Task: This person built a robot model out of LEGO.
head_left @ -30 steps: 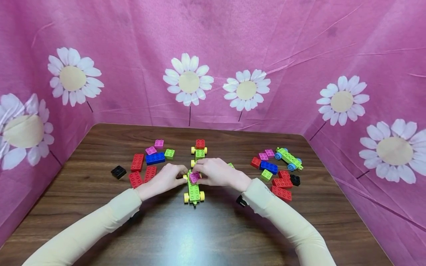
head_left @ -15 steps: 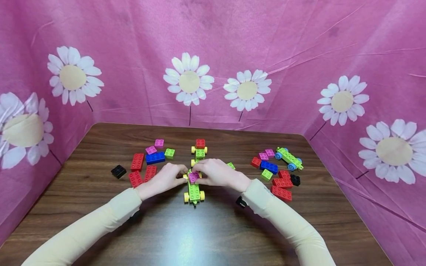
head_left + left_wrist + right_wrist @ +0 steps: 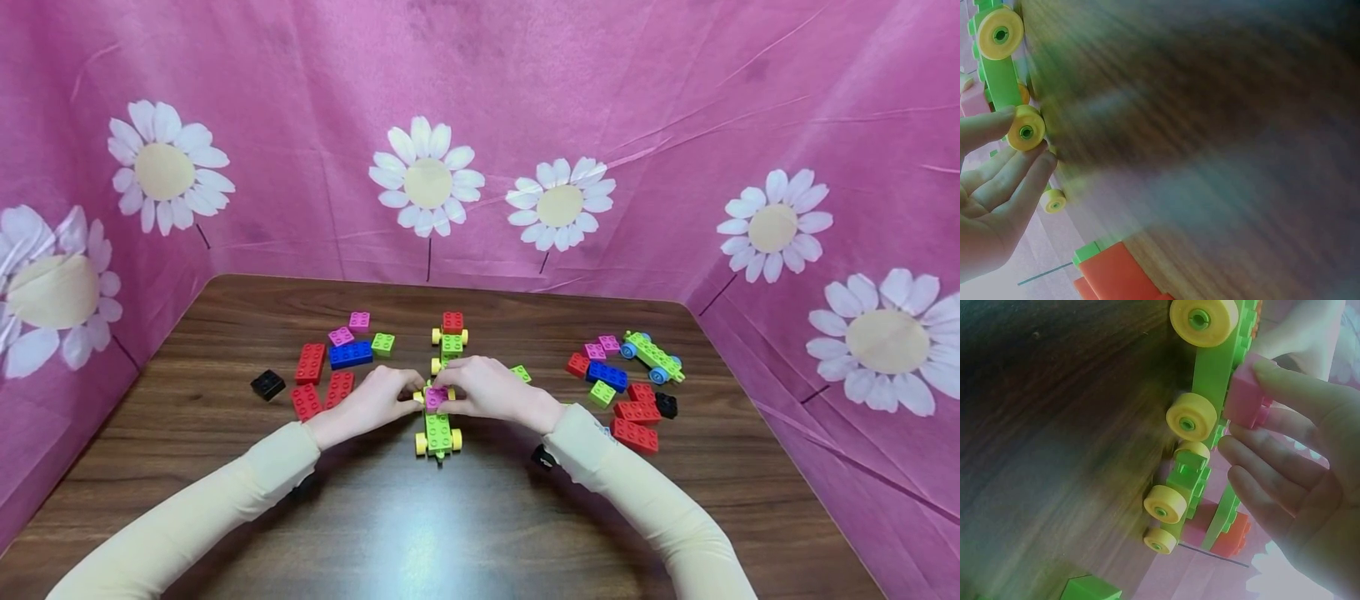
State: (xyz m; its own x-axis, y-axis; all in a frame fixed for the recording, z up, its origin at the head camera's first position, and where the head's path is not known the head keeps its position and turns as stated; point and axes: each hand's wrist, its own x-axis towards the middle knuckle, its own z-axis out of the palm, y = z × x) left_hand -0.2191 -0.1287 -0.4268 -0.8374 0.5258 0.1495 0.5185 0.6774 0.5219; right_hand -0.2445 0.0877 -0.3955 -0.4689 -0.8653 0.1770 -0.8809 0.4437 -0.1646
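Observation:
My right hand pinches a pink brick between thumb and fingers. In the right wrist view the pink brick is right at the studs of a lime-green wheeled base with yellow wheels. My left hand holds that base at its far left wheel; the left wrist view has thumb and fingertips either side of the yellow wheel. Just beyond stands another yellow-wheeled green base, bearing a red brick, partly hidden by my right hand.
Left of the hands lie red bricks, a blue brick, pink bricks, a green brick and a black brick. On the right are similar bricks and a blue-wheeled green base. A pink flowered cloth hangs behind the table.
The pink brick has shifted slightly away and to the left with my right fingers, and now sits straighter over the base. My left hand stays at the wheel.

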